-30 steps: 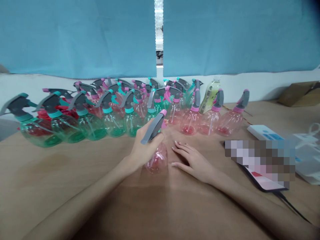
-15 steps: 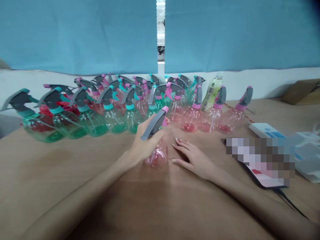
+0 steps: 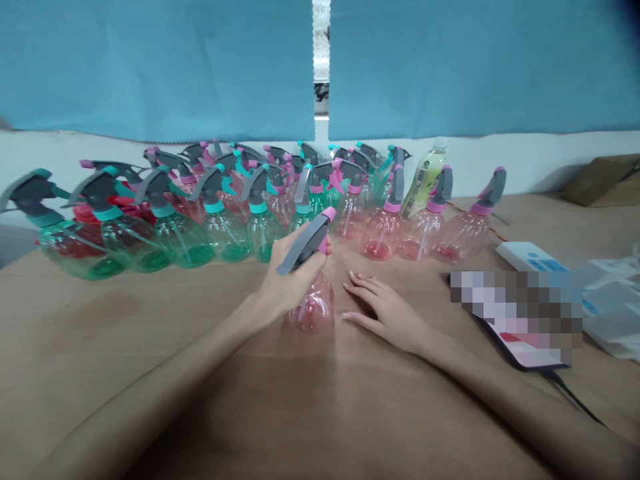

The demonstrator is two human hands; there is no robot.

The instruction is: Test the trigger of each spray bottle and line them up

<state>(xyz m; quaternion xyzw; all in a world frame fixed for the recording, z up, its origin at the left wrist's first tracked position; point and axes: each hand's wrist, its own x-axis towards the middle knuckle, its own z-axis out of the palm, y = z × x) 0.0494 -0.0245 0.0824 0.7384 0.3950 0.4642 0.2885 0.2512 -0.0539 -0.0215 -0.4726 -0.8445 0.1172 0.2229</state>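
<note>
A pink spray bottle (image 3: 314,308) with a grey and pink spray head stands at the middle of the wooden table (image 3: 280,413). Around its neck and trigger my left hand (image 3: 290,277) is wrapped, and the hand covers the collar. My right hand (image 3: 393,308) rests on the tabletop just right of that bottle, its fingers apart and holding nothing. Behind them are several green spray bottles (image 3: 227,233) on the left and several pink ones (image 3: 383,233) on the right, with more in rows behind.
A phone (image 3: 515,333) with a cable lies to the right, beside a white box (image 3: 533,257) and clear plastic packaging (image 3: 613,300). A labelled drink bottle (image 3: 425,177) stands behind the pink bottles. A brown box (image 3: 605,180) sits at the far right.
The view has shifted slightly, so most things appear a little higher and further left. My left hand keeps its hold on the pink bottle; my right hand stays on the table.
</note>
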